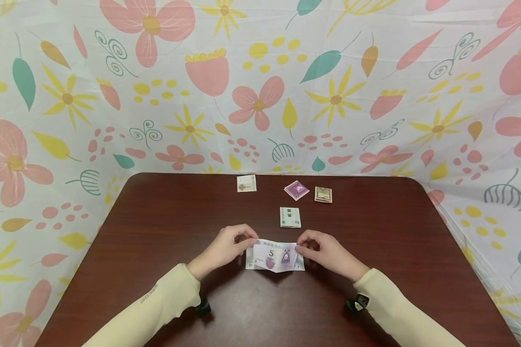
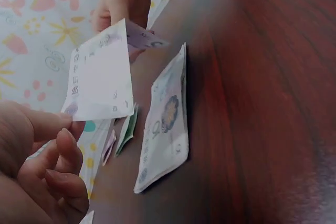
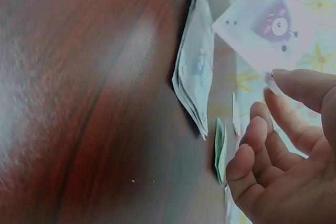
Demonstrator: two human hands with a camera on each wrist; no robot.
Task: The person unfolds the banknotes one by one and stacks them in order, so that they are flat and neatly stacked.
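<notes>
Both hands hold a purple-and-white play banknote (image 1: 270, 255) marked 5, creased down its middle, raised over the table. My left hand (image 1: 226, 246) pinches its left end between thumb and forefinger. At the other end, my right hand (image 1: 327, 251) pinches it the same way, its other fingers loosely curled in the right wrist view. Beneath the raised note lies a small stack of banknotes (image 2: 165, 124), mostly covered by it in the head view. Just beyond the hands is a folded green banknote (image 1: 290, 217) marked 2.
Farther back on the dark wooden table (image 1: 178, 207) lie a pale note (image 1: 246, 183), a folded purple note (image 1: 296, 190) and a folded brownish note (image 1: 323, 194). A flower-printed cloth (image 1: 260, 135) hangs behind the table's far edge.
</notes>
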